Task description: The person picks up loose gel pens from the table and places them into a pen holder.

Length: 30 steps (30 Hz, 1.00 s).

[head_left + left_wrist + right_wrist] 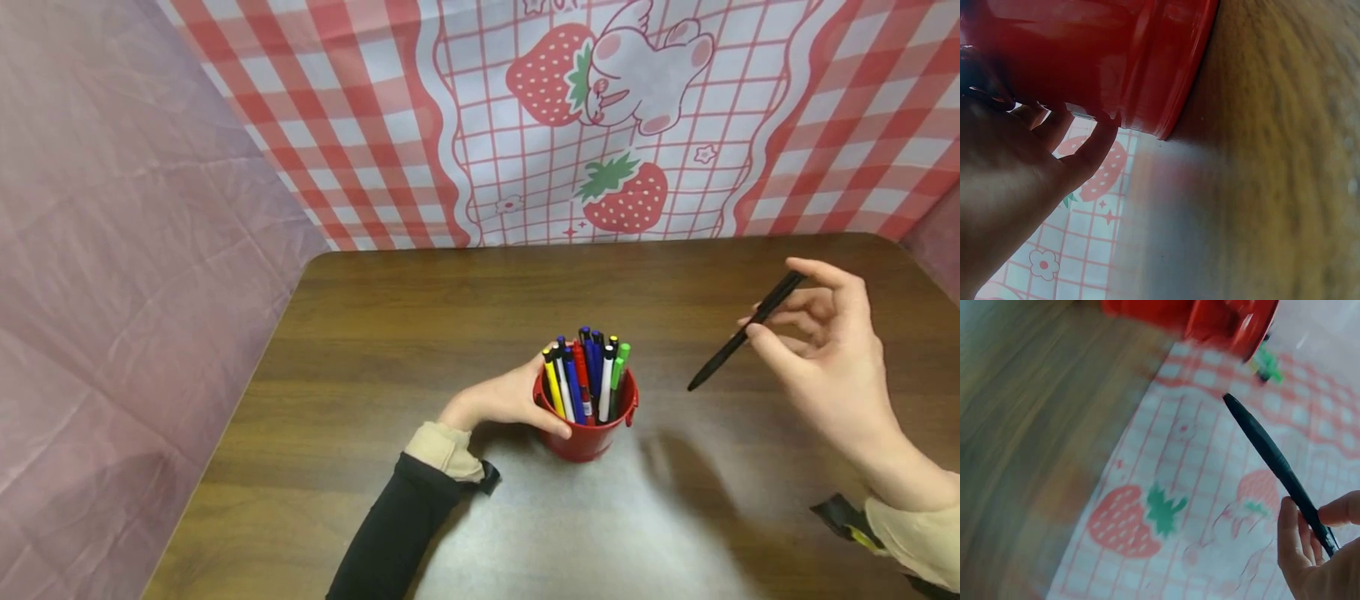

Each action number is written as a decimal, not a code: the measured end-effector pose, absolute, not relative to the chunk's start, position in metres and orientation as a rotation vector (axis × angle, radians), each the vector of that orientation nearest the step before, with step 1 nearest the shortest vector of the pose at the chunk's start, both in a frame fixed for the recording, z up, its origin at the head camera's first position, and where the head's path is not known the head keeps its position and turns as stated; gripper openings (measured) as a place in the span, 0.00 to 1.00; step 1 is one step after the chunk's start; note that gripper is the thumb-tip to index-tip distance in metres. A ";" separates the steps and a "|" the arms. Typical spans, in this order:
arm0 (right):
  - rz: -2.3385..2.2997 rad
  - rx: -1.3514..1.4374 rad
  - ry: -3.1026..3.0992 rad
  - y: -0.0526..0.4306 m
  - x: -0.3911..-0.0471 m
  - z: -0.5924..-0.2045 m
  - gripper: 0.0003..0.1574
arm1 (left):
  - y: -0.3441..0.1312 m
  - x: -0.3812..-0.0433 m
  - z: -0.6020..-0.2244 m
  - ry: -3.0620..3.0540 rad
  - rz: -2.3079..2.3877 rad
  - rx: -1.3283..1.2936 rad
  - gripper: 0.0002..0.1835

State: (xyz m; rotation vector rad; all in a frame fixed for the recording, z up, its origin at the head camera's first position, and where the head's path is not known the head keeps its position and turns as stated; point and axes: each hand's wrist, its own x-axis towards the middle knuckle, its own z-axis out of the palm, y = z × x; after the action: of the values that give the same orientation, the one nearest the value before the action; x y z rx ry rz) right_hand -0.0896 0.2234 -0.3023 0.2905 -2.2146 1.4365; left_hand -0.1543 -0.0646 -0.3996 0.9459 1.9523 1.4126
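Observation:
A small red bucket (579, 446) stands upright on the table, packed with several pens (573, 383) in yellow, white, blue, red, black and green. My left hand (506, 398) grips its left side, the thumb at the near rim and the other fingers round the far side. In the left wrist view, fingers (1094, 150) touch the wall of the bucket (1072, 56). Right of the bucket and above the table, my right hand (840, 367) pinches a black pen (720, 362) near its upper end. The pen (1266, 447) slants, its tip towards the bucket and apart from it.
The brown wooden table (360, 333) has rounded far corners. Behind it hangs a red-and-white checked cloth (360, 108) printed with strawberries. A pinkish curtain (135, 292) hangs along the left side. Dark straps (843, 517) show at both wrists.

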 end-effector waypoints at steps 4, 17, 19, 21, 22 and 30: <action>1.703 0.540 -1.936 0.201 -0.087 -0.302 0.43 | -0.066 -0.154 -0.400 1.960 1.415 0.929 0.50; 1.435 0.706 -1.897 0.165 -0.083 -0.302 0.35 | -0.066 -0.154 -0.400 1.946 1.408 0.944 0.49; 1.433 0.729 -1.890 0.162 -0.083 -0.300 0.34 | -0.066 -0.154 -0.399 1.954 1.404 0.942 0.49; 1.401 0.749 -1.920 0.159 -0.082 -0.301 0.34 | -0.066 -0.154 -0.399 1.961 1.403 0.943 0.50; 1.371 0.751 -1.948 0.158 -0.082 -0.303 0.34 | -0.066 -0.154 -0.400 1.961 1.404 0.944 0.49; 1.120 0.756 -2.155 0.151 -0.082 -0.326 0.41 | -0.065 -0.156 -0.401 1.932 1.419 0.974 0.49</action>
State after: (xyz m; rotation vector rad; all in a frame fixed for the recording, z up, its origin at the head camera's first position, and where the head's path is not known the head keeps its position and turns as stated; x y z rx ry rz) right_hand -0.0822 0.1509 -0.3255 0.7560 -2.1548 1.1198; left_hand -0.1555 -0.0649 -0.4012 0.9737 1.9319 1.4191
